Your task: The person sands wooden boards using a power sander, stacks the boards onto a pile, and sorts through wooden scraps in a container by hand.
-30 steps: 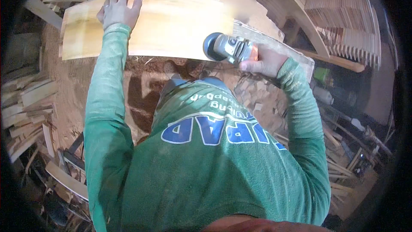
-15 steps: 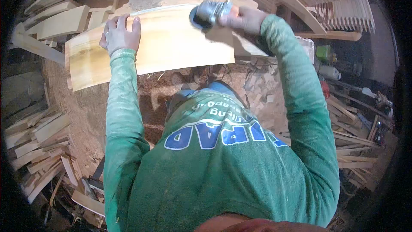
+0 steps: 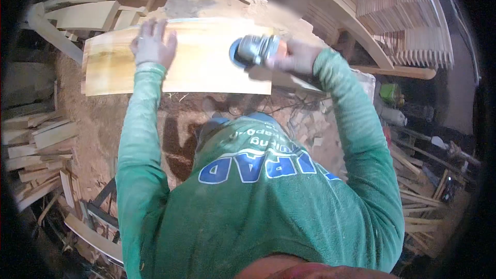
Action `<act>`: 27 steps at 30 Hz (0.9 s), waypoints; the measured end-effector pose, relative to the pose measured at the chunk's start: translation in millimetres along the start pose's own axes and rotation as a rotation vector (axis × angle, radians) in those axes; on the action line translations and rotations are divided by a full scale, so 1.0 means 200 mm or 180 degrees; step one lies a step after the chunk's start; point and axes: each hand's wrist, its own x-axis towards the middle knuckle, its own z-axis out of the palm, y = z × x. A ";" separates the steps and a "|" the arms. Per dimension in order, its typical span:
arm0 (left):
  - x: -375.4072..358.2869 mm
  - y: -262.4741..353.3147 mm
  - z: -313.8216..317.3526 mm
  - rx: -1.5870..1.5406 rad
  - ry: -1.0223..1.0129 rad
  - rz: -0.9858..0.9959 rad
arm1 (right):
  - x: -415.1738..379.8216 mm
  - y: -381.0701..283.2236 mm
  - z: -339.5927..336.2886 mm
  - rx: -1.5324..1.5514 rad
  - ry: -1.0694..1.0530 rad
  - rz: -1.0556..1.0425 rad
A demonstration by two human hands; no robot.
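Note:
A wide pale wooden board (image 3: 196, 67) lies across the workbench in front of me, brighter at its right end. My left hand (image 3: 154, 46) rests flat on the board's left part, fingers stretched out toward the far edge. Wrapped around the body of an angle grinder (image 3: 255, 50) is my right hand (image 3: 295, 58), a little blurred. The grinder's round disc is over the board's right part, and its shadow falls on the wood just below.
Curved wooden pieces (image 3: 85, 15) lie at the far left. A tall stack of slatted wood (image 3: 395, 5) stands at the far right. Offcuts are heaped on the floor at left (image 3: 49, 139) and right (image 3: 421, 201). Sawdust covers the ground.
The grinder has come from the board's far edge toward me, over its face. My left fingers have straightened and the board sits more level in view.

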 end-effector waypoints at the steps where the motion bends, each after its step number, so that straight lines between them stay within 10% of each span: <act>1: -0.08 0.08 0.02 0.0154 -0.0031 0.0212 | 0.05 0.01 -0.10 -0.0152 0.0147 0.0154; 6: -0.57 0.55 -0.17 -0.0249 -0.1082 0.1498 | 0.07 0.13 -0.15 0.0007 0.0382 -0.0254; 8: -0.72 0.59 -0.08 -0.0887 -0.0575 0.1805 | -0.01 0.05 -0.16 -0.0779 -0.0024 -0.0303; 27: -0.54 0.74 -0.17 0.0967 -0.1180 0.2405 | -0.60 1.03 0.08 0.2582 0.1829 -0.0506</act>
